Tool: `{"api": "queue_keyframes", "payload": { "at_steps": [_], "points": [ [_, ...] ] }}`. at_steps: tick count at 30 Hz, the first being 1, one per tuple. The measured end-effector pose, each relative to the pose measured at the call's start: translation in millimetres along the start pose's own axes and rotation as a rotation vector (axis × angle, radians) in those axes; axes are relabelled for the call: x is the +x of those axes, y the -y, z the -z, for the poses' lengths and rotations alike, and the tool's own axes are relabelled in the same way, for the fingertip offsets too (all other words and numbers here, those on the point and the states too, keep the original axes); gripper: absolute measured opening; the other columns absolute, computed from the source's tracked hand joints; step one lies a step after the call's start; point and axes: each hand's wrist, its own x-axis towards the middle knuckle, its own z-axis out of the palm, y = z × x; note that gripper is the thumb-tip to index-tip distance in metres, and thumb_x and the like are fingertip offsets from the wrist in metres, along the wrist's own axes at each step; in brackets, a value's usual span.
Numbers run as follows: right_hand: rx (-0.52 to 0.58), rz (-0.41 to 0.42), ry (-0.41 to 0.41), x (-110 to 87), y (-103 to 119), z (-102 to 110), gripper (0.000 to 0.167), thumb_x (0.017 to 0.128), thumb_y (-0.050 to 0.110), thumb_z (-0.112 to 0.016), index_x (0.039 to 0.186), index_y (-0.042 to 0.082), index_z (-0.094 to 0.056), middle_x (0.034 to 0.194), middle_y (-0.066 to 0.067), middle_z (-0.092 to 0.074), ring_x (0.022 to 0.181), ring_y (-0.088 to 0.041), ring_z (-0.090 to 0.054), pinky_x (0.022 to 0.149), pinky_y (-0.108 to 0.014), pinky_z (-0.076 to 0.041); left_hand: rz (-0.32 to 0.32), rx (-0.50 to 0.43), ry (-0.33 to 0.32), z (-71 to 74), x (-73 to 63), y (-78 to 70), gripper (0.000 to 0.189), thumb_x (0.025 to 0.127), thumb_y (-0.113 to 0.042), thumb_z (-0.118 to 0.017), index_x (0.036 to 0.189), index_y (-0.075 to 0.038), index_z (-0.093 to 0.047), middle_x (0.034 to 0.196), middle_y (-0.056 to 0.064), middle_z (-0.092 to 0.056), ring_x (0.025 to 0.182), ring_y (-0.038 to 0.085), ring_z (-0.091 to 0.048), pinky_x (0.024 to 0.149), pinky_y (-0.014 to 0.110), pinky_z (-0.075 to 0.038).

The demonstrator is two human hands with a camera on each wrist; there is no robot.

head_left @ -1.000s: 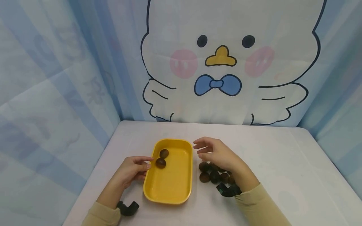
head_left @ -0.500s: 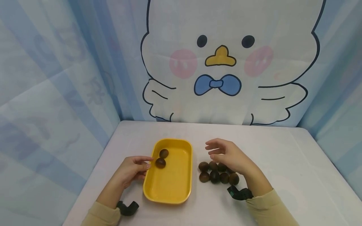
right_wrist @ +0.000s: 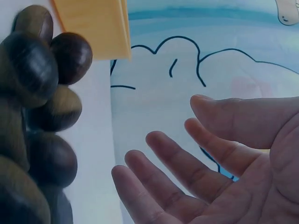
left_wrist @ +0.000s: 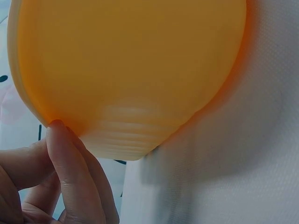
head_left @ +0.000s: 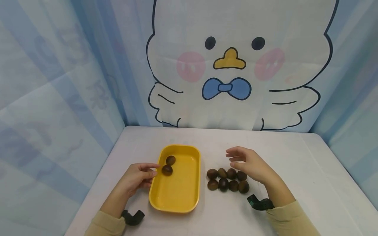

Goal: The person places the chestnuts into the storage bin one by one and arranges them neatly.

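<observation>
A yellow plastic tray (head_left: pixel 175 196) stands on the table, with two brown chestnuts (head_left: pixel 167 170) near its left side. My left hand (head_left: pixel 138 178) pinches the left rim of the tray; the left wrist view has the fingertips (left_wrist: pixel 60 133) right at the edge of the tray wall (left_wrist: pixel 131 70). To the right of the tray, several chestnuts (head_left: pixel 223 185) lie close together in two rows. Behind and above the right end of these rows is my right hand (head_left: pixel 248 164), fingers relaxed and holding nothing. The right wrist view shows its palm side, apart from the chestnuts (right_wrist: pixel 56 161).
The table (head_left: pixel 289 170) has a white cover. A curtain (head_left: pixel 224 111) printed with a cartoon chick hangs behind it, and pale blue curtains (head_left: pixel 59 114) stand at the sides. Dark camera mounts (head_left: pixel 133 217) are strapped to both wrists.
My right hand has moved right, away from the tray, and its arm has uncovered more of the chestnuts. The left hand, the tray and the two chestnuts in it stay as they were.
</observation>
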Motion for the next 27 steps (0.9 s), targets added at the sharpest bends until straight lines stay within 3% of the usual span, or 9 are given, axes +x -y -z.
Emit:
{"api": "queue_keyframes", "payload": {
  "at_steps": [9,17,27],
  "points": [
    [-0.041,-0.038,-0.025,-8.0,-15.3,6.7,0.044,0.103,0.016,-0.068,0.145,0.004,-0.061,0.144,-0.02,-0.068,0.135,-0.042,-0.065,0.109,-0.06,-0.057,-0.001,0.0,0.0,0.0,0.0,0.6,0.038,0.099,-0.012,-0.076,0.137,-0.005,-0.073,0.095,0.011,-0.073,0.067,0.018,-0.067,0.062,0.026,-0.063],
    [-0.027,-0.09,-0.012,-14.1,-31.0,7.4,0.046,0.101,0.012,-0.071,0.145,0.002,-0.062,0.143,-0.022,-0.068,0.133,-0.044,-0.065,0.104,-0.057,-0.06,0.005,0.001,-0.003,0.2,-0.2,0.0,0.038,0.099,-0.012,-0.076,0.136,-0.005,-0.073,0.094,0.01,-0.073,0.066,0.018,-0.067,0.061,0.025,-0.062],
    [-0.007,-0.13,0.025,-16.0,-45.5,4.6,0.046,0.093,0.002,-0.075,0.138,-0.004,-0.063,0.128,-0.024,-0.073,0.115,-0.035,-0.074,0.096,-0.047,-0.064,0.006,-0.006,-0.001,0.3,-0.3,0.1,0.038,0.099,-0.012,-0.077,0.136,-0.005,-0.073,0.094,0.01,-0.073,0.067,0.018,-0.066,0.061,0.025,-0.062]
  ]
}}
